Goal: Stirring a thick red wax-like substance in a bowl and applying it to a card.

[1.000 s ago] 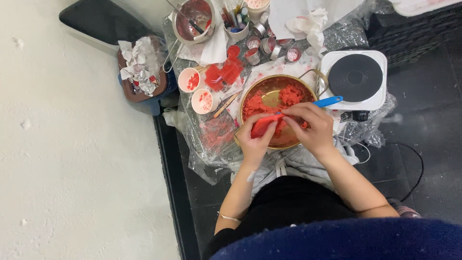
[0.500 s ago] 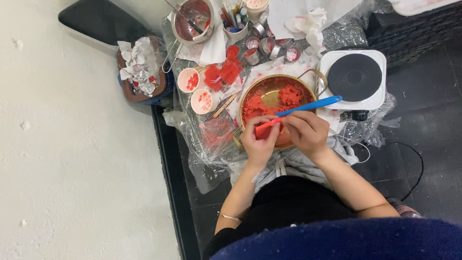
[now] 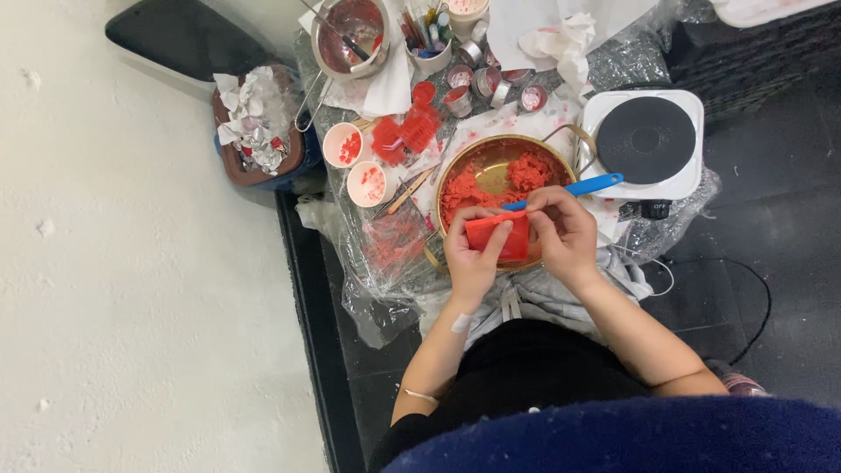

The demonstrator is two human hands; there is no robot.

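Head view: left hand (image 3: 470, 263) clasps a red mould (image 3: 498, 236) from below, thumb and fingers wrapped around it, just above the near rim of the brass bowl (image 3: 561, 156). Right hand (image 3: 561, 232) pinches a blue-handled tool (image 3: 569, 188) whose tip meets the mould's top edge. Bowl contains red crumbly material. 2 small white cups (image 3: 354, 163) sit left of bowl; 1 hot plate (image 3: 646, 140) to its right.
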